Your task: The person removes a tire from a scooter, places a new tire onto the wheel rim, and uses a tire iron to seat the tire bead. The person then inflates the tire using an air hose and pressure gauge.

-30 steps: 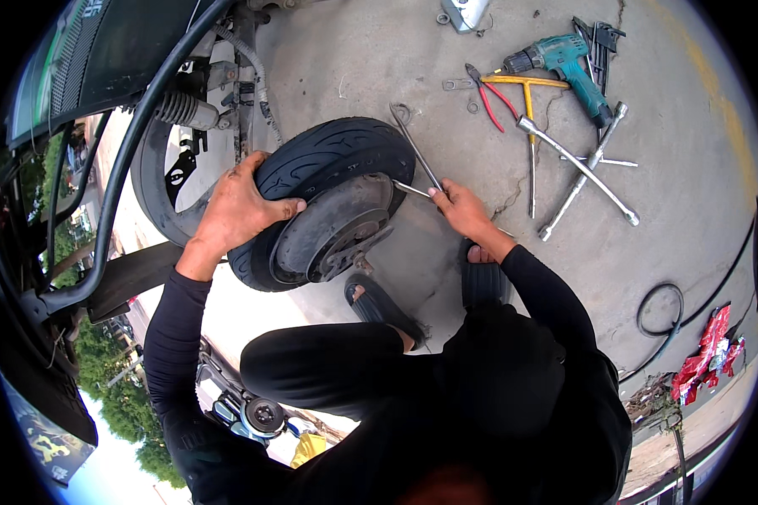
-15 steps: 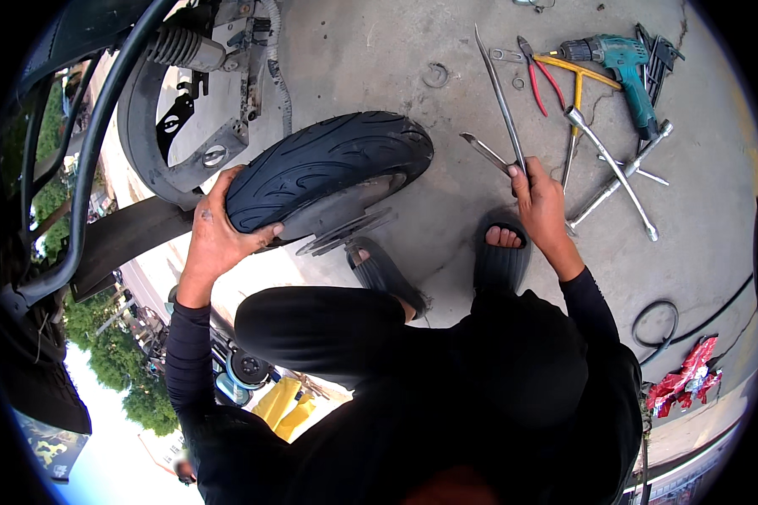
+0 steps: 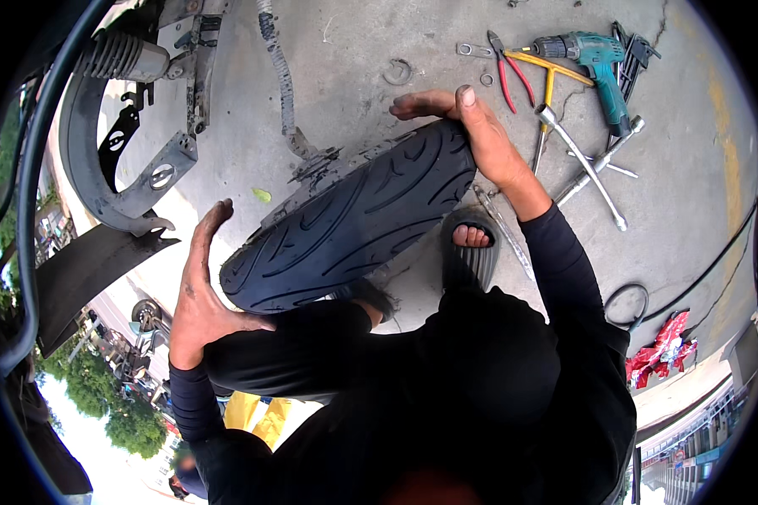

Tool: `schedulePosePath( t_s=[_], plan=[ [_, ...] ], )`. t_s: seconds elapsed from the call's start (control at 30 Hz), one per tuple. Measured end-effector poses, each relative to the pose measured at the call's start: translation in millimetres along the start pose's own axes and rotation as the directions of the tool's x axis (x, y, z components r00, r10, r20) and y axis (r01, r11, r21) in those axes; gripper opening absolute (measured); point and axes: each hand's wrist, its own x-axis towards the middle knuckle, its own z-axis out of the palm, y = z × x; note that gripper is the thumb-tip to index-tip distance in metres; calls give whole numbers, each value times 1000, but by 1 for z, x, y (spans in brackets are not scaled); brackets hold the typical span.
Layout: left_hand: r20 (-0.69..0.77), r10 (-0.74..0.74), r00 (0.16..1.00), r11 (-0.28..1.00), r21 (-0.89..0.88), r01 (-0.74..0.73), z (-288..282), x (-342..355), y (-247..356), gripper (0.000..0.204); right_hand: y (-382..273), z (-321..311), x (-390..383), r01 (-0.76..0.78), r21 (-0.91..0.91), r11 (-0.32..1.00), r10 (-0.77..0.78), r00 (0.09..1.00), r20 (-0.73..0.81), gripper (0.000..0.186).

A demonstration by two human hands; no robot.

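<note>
The black tyre (image 3: 358, 215), its tread facing up, lies diagonally between my hands, a wheel part partly visible along its far side. My right hand (image 3: 480, 139) holds its upper right end, fingers reaching over the far side. My left hand (image 3: 202, 299) is spread open beside the lower left end, fingers stretched upward and thumb near or against the rubber. Metal levers (image 3: 505, 236) lie beside my sandalled foot (image 3: 472, 252).
At left are the vehicle's swingarm (image 3: 93, 160) and frame tube (image 3: 29, 210). Right hold pliers (image 3: 505, 76), a drill (image 3: 581, 63), a cross wrench (image 3: 598, 181), a hose (image 3: 682, 290) and red wrappers (image 3: 657, 353). Another person (image 3: 185, 475) is at lower left.
The tyre has turned, bringing its tread up and its rim to the far side. My right hand has let go of the levers and moved onto the tyre; my left hand has opened.
</note>
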Motion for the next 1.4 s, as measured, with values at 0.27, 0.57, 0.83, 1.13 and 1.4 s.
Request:
schedulePosePath(
  t_s=[0.27, 0.57, 0.83, 1.13, 1.4],
  plan=[
    [-389, 305, 869, 949, 52, -310, 81, -44, -11, 72, 37, -16, -51, -53, 67, 996, 68, 963, -261, 70],
    [-381, 143, 914, 988, 6, -152, 126, -78, -19, 56, 56, -18, -61, -10, 431, 902, 141, 952, -273, 55],
    [-159, 26, 987, 945, 325, 28, -11, -64, 74, 64, 75, 31, -26, -126, 727, 675, 357, 918, -173, 51],
    [-441, 16, 898, 989, 139, 51, 32, -18, 20, 90, 0, 17, 7, 55, -51, 997, -66, 973, -220, 69],
    [-503, 303, 810, 919, 380, -108, -4, 78, 41, 75, 13, 42, 52, 139, -207, 968, -203, 922, -329, 70]
  ],
)
